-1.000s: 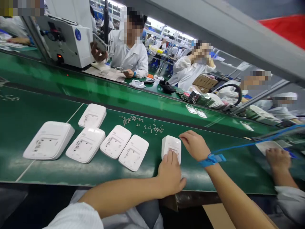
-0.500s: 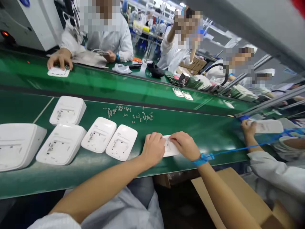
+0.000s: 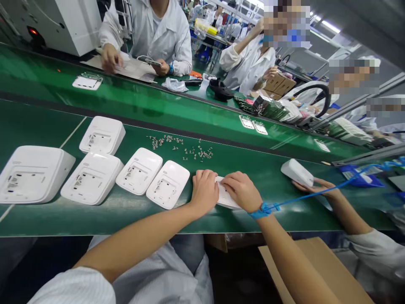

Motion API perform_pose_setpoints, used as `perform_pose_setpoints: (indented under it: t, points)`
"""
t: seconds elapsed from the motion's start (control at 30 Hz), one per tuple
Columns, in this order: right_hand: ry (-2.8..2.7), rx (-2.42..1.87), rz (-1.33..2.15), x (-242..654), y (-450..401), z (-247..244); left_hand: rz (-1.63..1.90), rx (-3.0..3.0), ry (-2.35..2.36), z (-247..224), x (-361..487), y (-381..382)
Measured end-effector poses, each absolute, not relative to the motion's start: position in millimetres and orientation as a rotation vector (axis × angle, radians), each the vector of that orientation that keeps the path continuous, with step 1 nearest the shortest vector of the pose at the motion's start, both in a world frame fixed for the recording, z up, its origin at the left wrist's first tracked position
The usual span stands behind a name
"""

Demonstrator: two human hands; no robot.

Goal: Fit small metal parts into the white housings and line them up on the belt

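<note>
A white plastic housing (image 3: 227, 200) lies on the green work surface (image 3: 196, 221) between my hands. My left hand (image 3: 205, 191) is closed round its left side. The fingers of my right hand (image 3: 242, 190) are pinched together over its top; whatever they hold is too small to make out. A blue strap circles my right wrist. To the left stand several white housings, the nearest (image 3: 168, 184) just beside my left hand. Small clear parts (image 3: 199, 153) are scattered behind my hands.
At the right, a person's hand (image 3: 329, 190) holds another white housing (image 3: 297, 172). A blue cord (image 3: 310, 195) runs from my right wrist to the upper right. Across the raised green line (image 3: 158, 101) people sit working. An open cardboard box (image 3: 316, 266) is below the edge.
The view has shifted, while my hands stay on the housing. The person at the right has brought their housing lower and nearer. Across the line, a hand has left the white piece with a board.
</note>
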State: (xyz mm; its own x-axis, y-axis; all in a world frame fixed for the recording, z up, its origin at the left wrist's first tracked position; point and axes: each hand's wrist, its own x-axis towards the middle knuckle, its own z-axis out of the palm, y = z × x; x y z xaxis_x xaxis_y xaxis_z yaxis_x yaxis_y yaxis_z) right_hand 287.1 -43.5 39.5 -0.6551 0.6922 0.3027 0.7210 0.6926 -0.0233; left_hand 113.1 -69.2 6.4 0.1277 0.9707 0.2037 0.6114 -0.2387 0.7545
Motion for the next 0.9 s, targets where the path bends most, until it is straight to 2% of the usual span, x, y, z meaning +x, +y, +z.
perform_pose_setpoints:
  t: [0.9]
  points:
    - [-2.524, -1.124, -0.123, 288, -52, 30, 0.850, 2.008, 1.575, 6, 120, -62]
